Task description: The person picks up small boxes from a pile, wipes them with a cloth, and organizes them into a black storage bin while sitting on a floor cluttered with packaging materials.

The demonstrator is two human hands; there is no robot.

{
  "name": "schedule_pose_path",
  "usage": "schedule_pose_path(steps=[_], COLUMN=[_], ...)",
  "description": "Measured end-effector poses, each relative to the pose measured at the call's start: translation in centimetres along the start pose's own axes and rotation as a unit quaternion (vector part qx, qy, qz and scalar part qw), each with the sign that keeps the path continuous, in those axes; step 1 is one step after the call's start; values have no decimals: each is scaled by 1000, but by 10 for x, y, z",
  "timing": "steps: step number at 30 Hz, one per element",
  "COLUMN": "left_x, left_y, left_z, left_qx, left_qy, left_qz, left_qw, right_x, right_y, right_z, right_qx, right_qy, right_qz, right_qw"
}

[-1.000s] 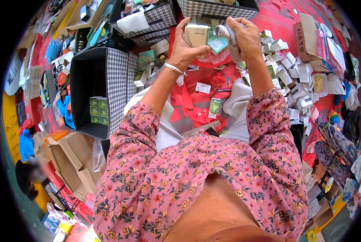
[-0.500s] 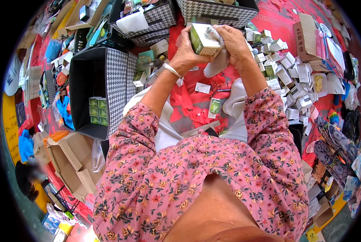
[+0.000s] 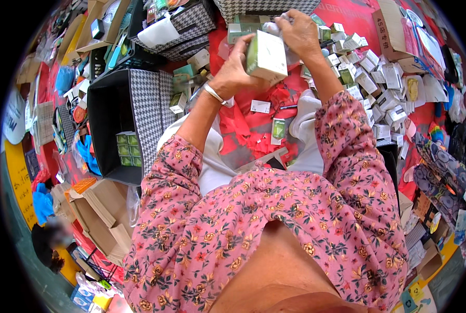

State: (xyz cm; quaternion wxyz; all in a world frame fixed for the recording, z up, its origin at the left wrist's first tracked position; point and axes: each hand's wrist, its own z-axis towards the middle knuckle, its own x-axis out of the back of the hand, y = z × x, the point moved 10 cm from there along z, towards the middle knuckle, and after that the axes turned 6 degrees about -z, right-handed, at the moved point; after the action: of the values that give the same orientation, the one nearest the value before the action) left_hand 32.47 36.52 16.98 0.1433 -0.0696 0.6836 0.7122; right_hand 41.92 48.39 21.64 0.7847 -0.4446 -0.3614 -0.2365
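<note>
Head view: holding a green-and-white box in the left grip, with the fingers closed around its left and near sides, tilted and raised above the red floor covering. Holding, in the right grip, a pale grey cloth, pinched by the fingertips near the far edge of the box; cannot tell if touching it or not. Wearing a white band on the left wrist. Below, between the legs in white trousers, lying on the red covering: a white card, a dark pen and a smaller green-and-white carton. On the right, a loose heap of small white boxes. On the left, a houndstooth bin with green packs stacked inside, and near it an opened cardboard box.
</note>
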Motion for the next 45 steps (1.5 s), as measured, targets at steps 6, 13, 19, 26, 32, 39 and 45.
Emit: schedule_pose_path(steps=[6,13,19,26,32,39,45], left_x=[41,31,30,39,13,32,16], left_y=[2,16,23,15,-10,-32,-24], left_z=[1,-1,-1,3,-2,-2,-3], left_qx=[20,-39,-47,-55,7,113,98], left_qy=[118,99,97,162,69,117,73], left_qz=[192,118,38,317,64,-153,-352], left_qw=[974,987,993,933,996,975,928], right_x=[-7,-56,-57,21,-12,-28,-4], right_y=[5,-20,-25,-48,-60,20,-56], right_z=[-9,-49,-58,-12,-10,-14,-30], right_qx=[-158,-163,-277,19,159,-232,-8], right_qy=[-146,-311,-316,5,-64,-79,-33], right_qz=[139,356,498,270,108,482,236], right_qw=[967,866,759,963,979,842,971])
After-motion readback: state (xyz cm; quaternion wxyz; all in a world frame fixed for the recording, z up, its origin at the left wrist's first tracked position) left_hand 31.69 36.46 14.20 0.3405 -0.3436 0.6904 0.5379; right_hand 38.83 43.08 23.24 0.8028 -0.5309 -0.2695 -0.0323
